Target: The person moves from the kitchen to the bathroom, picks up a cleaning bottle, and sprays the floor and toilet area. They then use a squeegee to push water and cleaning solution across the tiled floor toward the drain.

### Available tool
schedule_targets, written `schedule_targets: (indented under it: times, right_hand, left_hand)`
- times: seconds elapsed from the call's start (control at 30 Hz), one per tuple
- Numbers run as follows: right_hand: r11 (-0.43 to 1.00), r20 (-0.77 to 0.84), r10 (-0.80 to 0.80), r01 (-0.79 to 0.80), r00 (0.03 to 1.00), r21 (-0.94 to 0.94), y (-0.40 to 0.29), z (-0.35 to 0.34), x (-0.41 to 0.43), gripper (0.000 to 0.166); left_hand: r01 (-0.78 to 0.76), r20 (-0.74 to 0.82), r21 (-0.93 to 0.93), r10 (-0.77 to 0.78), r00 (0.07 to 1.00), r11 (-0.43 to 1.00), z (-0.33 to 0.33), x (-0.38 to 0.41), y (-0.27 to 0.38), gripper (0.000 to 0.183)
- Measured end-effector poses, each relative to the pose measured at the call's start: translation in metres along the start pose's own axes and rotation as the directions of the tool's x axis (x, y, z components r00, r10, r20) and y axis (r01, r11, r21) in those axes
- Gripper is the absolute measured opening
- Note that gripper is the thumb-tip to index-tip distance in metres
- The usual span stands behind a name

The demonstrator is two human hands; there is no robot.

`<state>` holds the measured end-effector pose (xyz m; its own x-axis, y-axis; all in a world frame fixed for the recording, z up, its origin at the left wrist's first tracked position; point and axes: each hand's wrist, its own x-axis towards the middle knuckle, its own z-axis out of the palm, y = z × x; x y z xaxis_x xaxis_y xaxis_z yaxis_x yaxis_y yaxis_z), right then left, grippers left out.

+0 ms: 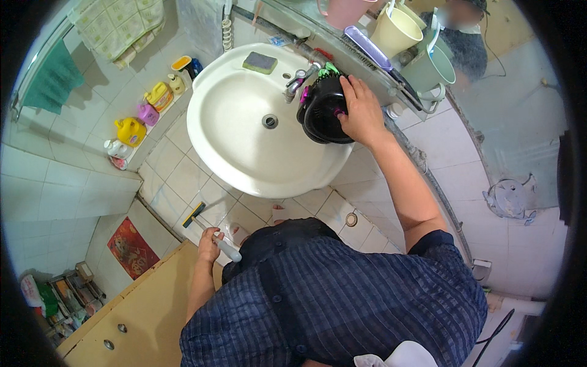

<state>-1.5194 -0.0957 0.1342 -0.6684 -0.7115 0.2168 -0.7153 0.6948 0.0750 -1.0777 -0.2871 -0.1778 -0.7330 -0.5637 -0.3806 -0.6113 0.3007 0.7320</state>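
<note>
My left hand (209,246) is closed around the pole of a long-handled floor scrubber (228,250), below its grey grip. The scrubber's narrow dark blue and yellow head (194,214) is down by the floor tiles. My right hand (362,110) grips a round black plastic object (321,114) with magenta parts, its fingers spread over the top and side. That object sits at the right side of a white washbasin (275,181), beside the chrome tap (300,82); its exact kind is unclear. Something bright green (329,69) shows behind it.
A sponge (260,63) lies on the basin's back rim. Several bottles (130,131) line a low ledge at left. A glass shelf above the basin holds a purple hairbrush (367,48) and cups (396,30). A yellowish door (137,307) stands at lower left; a floor drain (351,219) is at right.
</note>
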Motion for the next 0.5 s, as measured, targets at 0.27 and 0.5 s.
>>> schedule_targets:
  times: [0.27, 0.5]
  right_hand:
    - [0.969, -0.146, -0.213, 0.228, 0.966, 0.097, -0.052, 0.010, 0.046, 0.061]
    - [0.975, 0.423, -0.211, 0.223, 0.881, 0.021, -0.064, 0.029, 0.116, 0.038]
  left_hand:
    - [-0.001, 0.008, -0.002, 0.001, 1.000, 1.000, -0.008, -0.002, 0.018, 0.023]
    - [-0.113, -0.087, 0.034, 0.116, 0.989, 0.993, 0.001, 0.000, 0.003, 0.024]
